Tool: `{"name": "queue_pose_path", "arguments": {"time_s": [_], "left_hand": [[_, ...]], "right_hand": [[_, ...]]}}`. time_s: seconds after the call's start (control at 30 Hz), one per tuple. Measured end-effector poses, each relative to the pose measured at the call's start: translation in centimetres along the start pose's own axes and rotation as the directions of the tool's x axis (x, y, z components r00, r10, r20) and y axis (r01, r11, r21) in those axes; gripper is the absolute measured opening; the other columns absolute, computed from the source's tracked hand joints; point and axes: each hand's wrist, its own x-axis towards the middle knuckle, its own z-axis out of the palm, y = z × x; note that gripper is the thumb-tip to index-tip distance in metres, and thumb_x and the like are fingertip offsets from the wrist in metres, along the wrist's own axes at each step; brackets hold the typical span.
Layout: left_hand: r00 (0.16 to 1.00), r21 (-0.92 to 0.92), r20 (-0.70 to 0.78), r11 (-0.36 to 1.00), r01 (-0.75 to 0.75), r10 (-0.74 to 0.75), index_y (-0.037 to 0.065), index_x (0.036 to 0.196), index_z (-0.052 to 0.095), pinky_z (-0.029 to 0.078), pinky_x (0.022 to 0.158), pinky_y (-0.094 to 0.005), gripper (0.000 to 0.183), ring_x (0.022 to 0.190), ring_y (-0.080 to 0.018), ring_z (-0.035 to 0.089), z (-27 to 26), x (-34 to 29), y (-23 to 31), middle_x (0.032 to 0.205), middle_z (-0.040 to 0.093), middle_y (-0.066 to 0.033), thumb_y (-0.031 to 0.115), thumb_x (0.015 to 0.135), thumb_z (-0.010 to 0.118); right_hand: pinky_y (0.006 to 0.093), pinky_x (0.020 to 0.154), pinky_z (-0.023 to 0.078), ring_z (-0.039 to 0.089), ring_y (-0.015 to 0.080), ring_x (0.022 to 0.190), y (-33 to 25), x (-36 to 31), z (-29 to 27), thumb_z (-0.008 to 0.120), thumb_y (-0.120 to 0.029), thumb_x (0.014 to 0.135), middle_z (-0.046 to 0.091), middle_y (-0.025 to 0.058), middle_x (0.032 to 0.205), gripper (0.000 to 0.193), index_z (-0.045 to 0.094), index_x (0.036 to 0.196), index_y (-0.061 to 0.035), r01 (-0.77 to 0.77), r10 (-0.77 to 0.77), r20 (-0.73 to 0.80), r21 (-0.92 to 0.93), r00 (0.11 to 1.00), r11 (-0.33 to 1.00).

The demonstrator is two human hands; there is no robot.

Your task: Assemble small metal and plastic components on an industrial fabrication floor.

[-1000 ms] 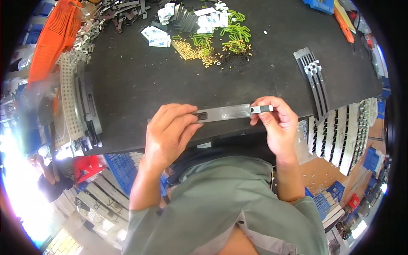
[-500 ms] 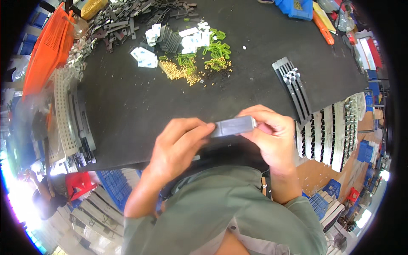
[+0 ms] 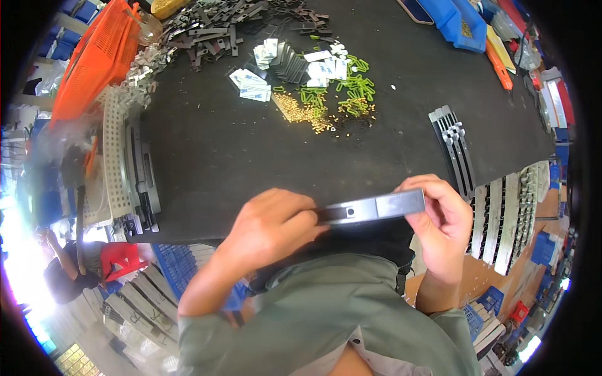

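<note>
I hold a flat grey metal bar (image 3: 375,206) level in front of my chest, over the near edge of the black worktable (image 3: 251,150). My left hand (image 3: 273,227) grips the bar's left end, fingers curled over it. My right hand (image 3: 442,222) pinches the right end between thumb and fingers. A small round hole shows near the bar's middle. The underside of the bar is hidden.
On the table lie green plastic pieces (image 3: 351,94), small brass parts (image 3: 301,113), white tags (image 3: 251,84) and dark metal strips (image 3: 213,25). More metal bars (image 3: 454,150) lie at right, perforated rails (image 3: 116,156) at left, an orange crate (image 3: 94,56) far left, blue bins (image 3: 454,22) at the back.
The bar and both hands have come nearer to my chest and loom larger. My left hand has slid along the bar's left end; the view has tilted down.
</note>
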Motion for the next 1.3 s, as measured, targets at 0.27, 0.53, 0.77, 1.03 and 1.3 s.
{"name": "queue_pose_path", "arguments": {"time_s": [0.27, 0.53, 0.77, 1.03, 1.3], "left_hand": [[0.989, 0.257, -0.093, 0.957, 0.138, -0.118, 0.005, 0.097, 0.069, 0.051, 0.089, -0.0402, 0.015, 0.101, -0.0318, 0.064, -3.2, 3.1, -6.2, 0.104, 0.067, -0.0087, 0.009, 0.083, 0.073], [0.962, 0.582, -0.145, 0.767, 0.271, -0.23, 0.005, 0.108, 0.067, 0.051, 0.091, -0.0393, 0.022, 0.104, -0.0309, 0.064, -3.5, 4.4, -14.3, 0.114, 0.066, -0.009, 0.003, 0.086, 0.067], [0.896, 0.361, -0.38, 0.855, 0.371, -0.229, 0.004, 0.115, 0.065, 0.053, 0.078, -0.0352, 0.023, 0.09, -0.0281, 0.067, -3.4, 3.5, -11.8, 0.105, 0.068, -0.0105, 0.003, 0.092, 0.063], [0.71, -0.763, 0.091, 0.409, 0.5, -0.698, -0.007, 0.124, 0.055, 0.054, 0.073, -0.027, 0.025, 0.081, -0.014, 0.066, -0.4, 2.2, 1.6, 0.094, 0.069, -0.0093, 0.003, 0.101, 0.057], [0.676, -0.755, 0.119, 0.375, 0.537, -0.728, 0.0, 0.114, 0.065, 0.057, 0.077, -0.0293, 0.018, 0.084, -0.0151, 0.071, 1.3, 0.4, 3.4, 0.095, 0.073, -0.0101, 0.007, 0.098, 0.065]], "right_hand": [[0.0328, 0.072, 0.061, 0.068, 0.0191, 0.088, 7.2, -0.9, 0.8, 0.059, -0.001, 0.098, 0.064, 0.0128, 0.112, 0.031, 0.056, 0.128, 0.0067, -0.348, 0.37, -0.067, 0.222, 0.927, 0.911], [0.0301, 0.07, 0.06, 0.067, 0.0164, 0.085, 6.2, -1.5, -0.3, 0.06, -0.003, 0.099, 0.065, 0.0141, 0.113, 0.03, 0.058, 0.127, 0.0051, -0.328, 0.337, -0.159, 0.079, 0.928, 0.941], [0.0281, 0.071, 0.058, 0.067, 0.014, 0.085, 5.3, -2.1, -1.5, 0.06, -0.002, 0.098, 0.065, 0.0119, 0.113, 0.029, 0.06, 0.126, 0.0044, -0.186, 0.163, -0.33, -0.04, 0.93, 0.982], [0.0224, 0.063, 0.05, 0.06, 0.0079, 0.072, 2.0, 1.4, 4.3, 0.06, -0.01, 0.101, 0.068, 0.0049, 0.09, 0.018, 0.066, 0.113, 0.0016, -0.363, 0.363, 0.033, 0.159, 0.931, 0.918], [0.0196, 0.057, 0.04, 0.051, 0.0023, 0.065, 3.3, 1.2, 5.7, 0.061, -0.008, 0.1, 0.06, -0.0021, 0.075, 0.01, 0.065, 0.096, 0.0005, -0.32, 0.318, 0.03, 0.104, 0.948, 0.942]]}}
